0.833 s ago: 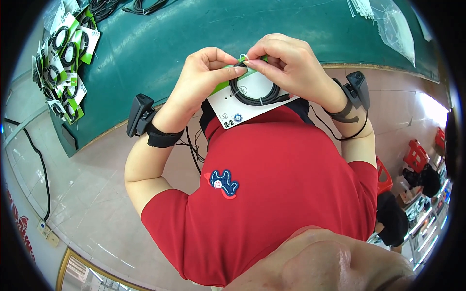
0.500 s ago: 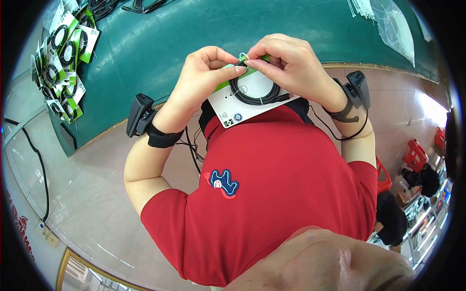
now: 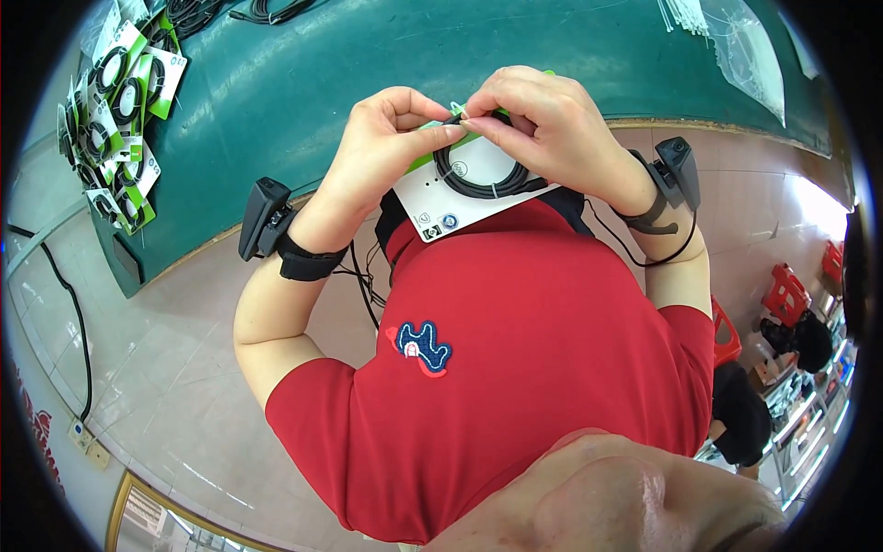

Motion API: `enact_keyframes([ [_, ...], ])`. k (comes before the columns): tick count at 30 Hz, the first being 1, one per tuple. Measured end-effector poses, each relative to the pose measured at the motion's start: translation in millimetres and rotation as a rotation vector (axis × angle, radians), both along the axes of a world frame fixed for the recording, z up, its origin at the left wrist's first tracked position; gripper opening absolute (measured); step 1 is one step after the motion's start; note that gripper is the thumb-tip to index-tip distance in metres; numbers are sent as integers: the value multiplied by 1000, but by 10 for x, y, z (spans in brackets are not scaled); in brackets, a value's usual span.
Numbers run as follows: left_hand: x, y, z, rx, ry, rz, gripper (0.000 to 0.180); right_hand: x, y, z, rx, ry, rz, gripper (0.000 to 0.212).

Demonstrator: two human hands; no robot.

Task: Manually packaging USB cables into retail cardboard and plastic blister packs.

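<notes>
A coiled black cable [image 3: 480, 190] lies against a white and green packaging card [image 3: 425, 204] at the table's near edge, in front of my waist. At the top of the coil, a thin pale cable tie [image 3: 457, 108] makes a small loop between my fingertips. My left hand [image 3: 394, 129] is closed in a pinch on the tie and the coil's upper edge. My right hand [image 3: 533, 110] pinches from the other side, thumb and forefinger together, hiding the coil's upper right. Exactly which strand each fingertip grips is too small to see.
Several carded cables [image 3: 124, 110] are piled at the table's left end. Loose black cables [image 3: 271, 9] lie at the far edge. A clear bag [image 3: 745, 60] and white cable ties [image 3: 682, 14] lie far right on the green table [image 3: 368, 55]. Red stools [image 3: 786, 293] stand behind at right.
My right hand has shifted slightly, with its fingers closer over the top of the coil. The pale loop looks a little smaller. My left hand stays nearly still.
</notes>
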State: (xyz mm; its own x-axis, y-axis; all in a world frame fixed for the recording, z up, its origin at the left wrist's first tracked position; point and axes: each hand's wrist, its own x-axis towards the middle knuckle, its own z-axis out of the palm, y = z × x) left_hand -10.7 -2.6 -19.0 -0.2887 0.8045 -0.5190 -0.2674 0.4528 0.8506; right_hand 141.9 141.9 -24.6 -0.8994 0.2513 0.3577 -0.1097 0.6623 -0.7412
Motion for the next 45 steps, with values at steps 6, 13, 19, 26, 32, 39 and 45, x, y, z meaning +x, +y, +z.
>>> enact_keyframes([
  [6,-3,-3,-17,18,-22,9,18,13,-8,40,18,-40,17,7],
  [13,-79,18,7,-25,-21,-23,17,21,-8,16,300,4,92,13],
  [19,-10,-21,269,192,-46,149,16,178,435,305,-247,120,-128,19],
  [26,209,149,206,409,-133,331,18,209,380,-207,-357,172,-1,47],
  [32,241,218,142,411,-308,361,19,179,413,-230,-423,155,110,55],
  [39,123,205,119,407,-475,305,19,160,487,-300,-206,127,-43,51],
  [45,109,196,90,434,-370,362,21,182,618,-204,-77,-22,67,52],
])
